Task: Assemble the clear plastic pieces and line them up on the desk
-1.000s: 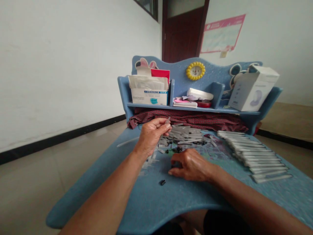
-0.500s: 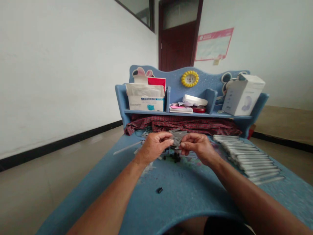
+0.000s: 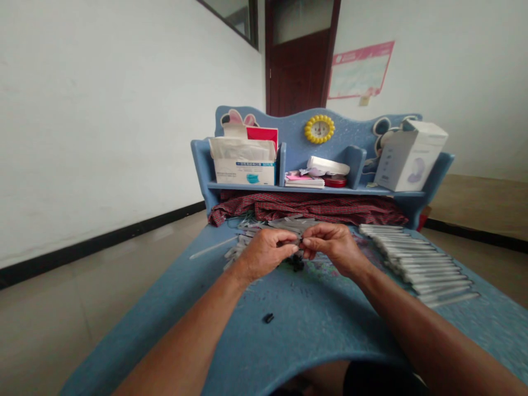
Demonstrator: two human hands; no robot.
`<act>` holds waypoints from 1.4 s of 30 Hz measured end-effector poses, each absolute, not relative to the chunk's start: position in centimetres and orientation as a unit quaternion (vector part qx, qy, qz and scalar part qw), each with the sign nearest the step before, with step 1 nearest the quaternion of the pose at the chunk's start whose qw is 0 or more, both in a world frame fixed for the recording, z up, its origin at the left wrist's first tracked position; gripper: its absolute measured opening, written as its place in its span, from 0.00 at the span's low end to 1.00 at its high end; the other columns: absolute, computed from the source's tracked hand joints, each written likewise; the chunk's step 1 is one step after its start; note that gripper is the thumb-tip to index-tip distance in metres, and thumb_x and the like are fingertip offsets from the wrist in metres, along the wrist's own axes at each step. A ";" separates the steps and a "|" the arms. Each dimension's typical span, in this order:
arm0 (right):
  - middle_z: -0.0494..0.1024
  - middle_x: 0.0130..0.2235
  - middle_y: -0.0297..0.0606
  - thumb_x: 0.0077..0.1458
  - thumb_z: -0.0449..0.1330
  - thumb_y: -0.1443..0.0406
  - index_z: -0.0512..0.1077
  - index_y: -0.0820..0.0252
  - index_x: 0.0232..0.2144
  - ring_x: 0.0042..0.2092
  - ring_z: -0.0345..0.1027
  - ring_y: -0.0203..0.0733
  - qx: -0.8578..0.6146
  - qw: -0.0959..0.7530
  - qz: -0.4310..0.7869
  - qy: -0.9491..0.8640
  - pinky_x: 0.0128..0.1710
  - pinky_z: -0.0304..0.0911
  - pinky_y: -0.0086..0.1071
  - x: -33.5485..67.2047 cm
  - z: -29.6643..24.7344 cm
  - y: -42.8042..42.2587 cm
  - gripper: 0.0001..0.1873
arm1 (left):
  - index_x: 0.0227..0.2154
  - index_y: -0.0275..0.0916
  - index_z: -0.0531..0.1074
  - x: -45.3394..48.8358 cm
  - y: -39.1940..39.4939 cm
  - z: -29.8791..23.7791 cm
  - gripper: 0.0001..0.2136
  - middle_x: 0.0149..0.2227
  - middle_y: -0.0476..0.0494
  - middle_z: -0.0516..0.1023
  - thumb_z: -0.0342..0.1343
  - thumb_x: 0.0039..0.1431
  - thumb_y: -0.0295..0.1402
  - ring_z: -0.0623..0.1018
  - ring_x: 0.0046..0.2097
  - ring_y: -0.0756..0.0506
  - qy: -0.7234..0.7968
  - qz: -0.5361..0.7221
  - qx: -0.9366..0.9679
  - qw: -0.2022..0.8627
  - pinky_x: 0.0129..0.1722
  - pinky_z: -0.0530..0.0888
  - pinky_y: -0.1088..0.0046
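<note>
Over the middle of the blue desk, my left hand [image 3: 268, 252] is closed, thumb and forefinger pinched on something too small to make out. Facing it, fingertips almost touching, my right hand [image 3: 332, 246] pinches a small dark piece [image 3: 300, 240]. Behind and beside both hands lies a pile of thin grey-white strips [image 3: 292, 223]. Just below the fingertips sits a cluster of small black pieces [image 3: 297, 263], partly hidden by my left hand. One black piece [image 3: 268, 318] lies alone nearer to me.
A row of clear, slender tubes [image 3: 429, 269] lies side by side on the right of the blue desk [image 3: 313, 324]. A single tube [image 3: 212, 248] lies at left. Folded checked cloth [image 3: 309, 208] fills the space under the shelf, which holds a mask box [image 3: 245, 170] and a white box [image 3: 408, 157].
My left hand has moved slightly right, bringing its fingertips up against those of my right hand. The right hand stays nearly in place. The view has shifted a little.
</note>
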State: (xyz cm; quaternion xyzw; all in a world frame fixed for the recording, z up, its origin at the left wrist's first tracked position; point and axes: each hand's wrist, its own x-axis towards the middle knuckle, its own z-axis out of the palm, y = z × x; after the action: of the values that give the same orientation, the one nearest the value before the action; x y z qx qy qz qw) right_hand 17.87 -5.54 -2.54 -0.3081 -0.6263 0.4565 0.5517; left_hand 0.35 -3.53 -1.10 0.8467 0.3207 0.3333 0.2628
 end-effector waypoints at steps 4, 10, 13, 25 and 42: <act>0.73 0.18 0.33 0.41 0.64 0.61 0.72 0.64 0.24 0.20 0.66 0.33 -0.322 0.538 0.443 -0.641 0.21 0.62 0.27 17.8 -2.6 -5.6 0.10 | 0.26 0.34 0.73 0.3 -3.6 -1.0 0.08 0.22 0.52 0.67 0.49 0.51 0.30 0.67 0.27 0.53 0.309 0.304 0.865 0.252 0.26 0.62 0.79; 0.71 0.17 0.32 0.43 0.62 0.59 0.72 0.65 0.24 0.19 0.64 0.31 -0.354 0.500 0.407 -0.678 0.20 0.60 0.25 17.7 -2.7 -5.6 0.12 | 0.26 0.34 0.73 0.1 -3.6 -0.7 0.09 0.21 0.52 0.67 0.49 0.50 0.31 0.66 0.25 0.53 0.341 0.248 0.861 0.284 0.24 0.60 0.79; 0.70 0.17 0.31 0.44 0.62 0.58 0.71 0.65 0.24 0.19 0.64 0.30 -0.346 0.488 0.420 -0.683 0.19 0.60 0.24 17.7 -2.7 -5.5 0.13 | 0.25 0.33 0.73 0.2 -3.7 -0.4 0.09 0.21 0.51 0.68 0.49 0.49 0.32 0.66 0.24 0.53 0.350 0.232 0.846 0.329 0.24 0.61 0.79; 0.69 0.19 0.30 0.46 0.58 0.56 0.69 0.64 0.27 0.18 0.62 0.29 -0.381 0.458 0.400 -0.696 0.17 0.57 0.22 17.6 -3.5 -5.1 0.15 | 0.29 0.33 0.73 0.3 -3.4 -0.6 0.10 0.21 0.50 0.69 0.49 0.49 0.32 0.66 0.24 0.53 0.371 0.230 0.830 0.348 0.24 0.62 0.79; 0.68 0.16 0.31 0.52 0.50 0.50 0.64 0.63 0.22 0.14 0.59 0.28 -0.420 0.372 0.412 -0.718 0.13 0.53 0.20 18.0 -3.9 -5.0 0.22 | 0.25 0.35 0.73 0.3 -3.2 -1.1 0.09 0.21 0.52 0.68 0.49 0.48 0.31 0.65 0.25 0.52 0.340 0.213 0.872 0.280 0.24 0.60 0.79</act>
State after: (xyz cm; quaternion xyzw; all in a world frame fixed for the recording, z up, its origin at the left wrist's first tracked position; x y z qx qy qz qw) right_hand 18.01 -4.96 -3.91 -0.4201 -0.7183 0.4116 0.3718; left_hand 0.27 -3.15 -1.12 0.8720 0.3404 0.2134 0.2798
